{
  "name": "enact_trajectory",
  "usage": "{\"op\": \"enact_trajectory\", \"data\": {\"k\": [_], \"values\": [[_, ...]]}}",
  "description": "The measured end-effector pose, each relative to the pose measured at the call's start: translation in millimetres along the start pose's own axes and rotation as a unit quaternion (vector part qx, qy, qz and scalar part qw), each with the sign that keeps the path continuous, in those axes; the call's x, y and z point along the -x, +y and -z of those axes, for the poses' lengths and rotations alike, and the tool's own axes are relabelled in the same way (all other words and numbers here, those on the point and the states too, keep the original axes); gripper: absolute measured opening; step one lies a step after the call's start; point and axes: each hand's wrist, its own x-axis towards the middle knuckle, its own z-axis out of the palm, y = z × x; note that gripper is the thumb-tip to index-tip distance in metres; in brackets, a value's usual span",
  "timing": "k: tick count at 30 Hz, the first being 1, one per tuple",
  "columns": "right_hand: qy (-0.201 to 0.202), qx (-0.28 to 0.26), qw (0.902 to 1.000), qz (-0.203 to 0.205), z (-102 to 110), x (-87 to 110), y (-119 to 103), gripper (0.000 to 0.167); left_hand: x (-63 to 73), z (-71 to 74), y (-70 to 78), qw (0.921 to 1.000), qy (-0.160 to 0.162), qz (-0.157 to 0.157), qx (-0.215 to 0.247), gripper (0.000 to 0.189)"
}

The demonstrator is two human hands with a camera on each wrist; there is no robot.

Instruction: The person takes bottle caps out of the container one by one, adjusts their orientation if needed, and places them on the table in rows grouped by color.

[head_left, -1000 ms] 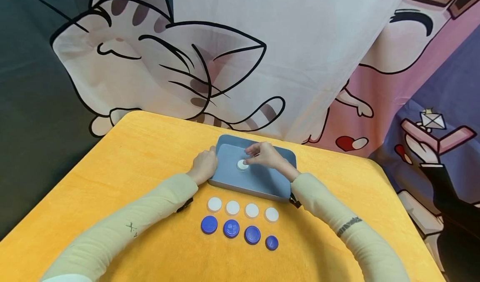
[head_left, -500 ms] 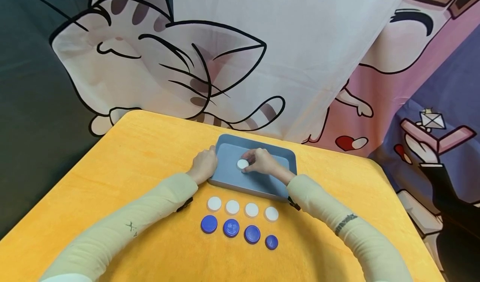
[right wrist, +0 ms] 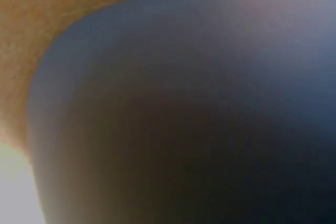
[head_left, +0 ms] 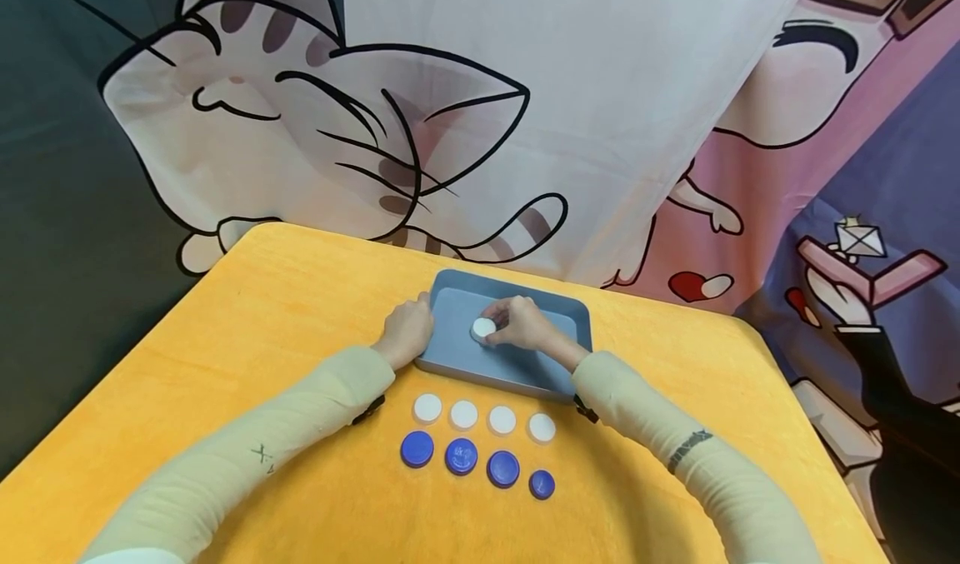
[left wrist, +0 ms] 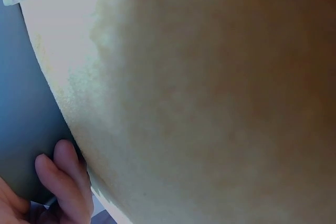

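Observation:
In the head view, a blue-grey rectangular tray (head_left: pixel 457 362) lies on the yellow table, between my two hands. My left hand (head_left: pixel 407 331) grips the tray's left side, knuckles up; curled fingers (left wrist: pixel 65 182) against the tray show in the left wrist view. Over the tray's inside, my right hand (head_left: pixel 523 324) pinches a round white bottle cap (head_left: pixel 482 329) between thumb and fingers. Whether that cap touches the tray floor I cannot tell. The right wrist view holds only a blurred, dark tray corner (right wrist: pixel 173 77), without the hand.
Nearer me on the yellow table (head_left: pixel 300 481), several white caps (head_left: pixel 463 415) form a row. Below them runs a row of several blue caps (head_left: pixel 461 456), the rightmost one smaller (head_left: pixel 542 485). A cartoon-printed cloth (head_left: pixel 600 131) hangs behind the table's far edge.
A second ago my right thumb and fingers were spread apart above the white cap; they have come down and closed around it. My left hand has stayed on the tray's side.

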Motion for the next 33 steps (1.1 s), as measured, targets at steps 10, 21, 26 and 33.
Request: {"op": "enact_trajectory", "data": {"k": [10, 21, 26, 33], "values": [[0.020, 0.001, 0.9998, -0.006, 6, -2.6, -7, 0.033, 0.4, -0.3, 0.1, 1.0000, 0.004, 0.000, 0.001, 0.027], [0.037, -0.016, 0.9990, -0.020, 14, 5.0, -13, 0.033, 2.2, 0.0, -0.4, 1.0000, 0.000, -0.003, 0.005, 0.027], [0.066, -0.030, 0.9968, -0.036, 17, 11.6, -15, 0.033, 2.7, -0.7, -0.8, 1.0000, -0.001, -0.008, 0.005, 0.027], [0.086, -0.053, 0.9936, -0.050, 31, 26.1, -24, 0.034, 1.6, 0.0, -0.9, 1.0000, 0.000, -0.007, 0.002, 0.027]]}}
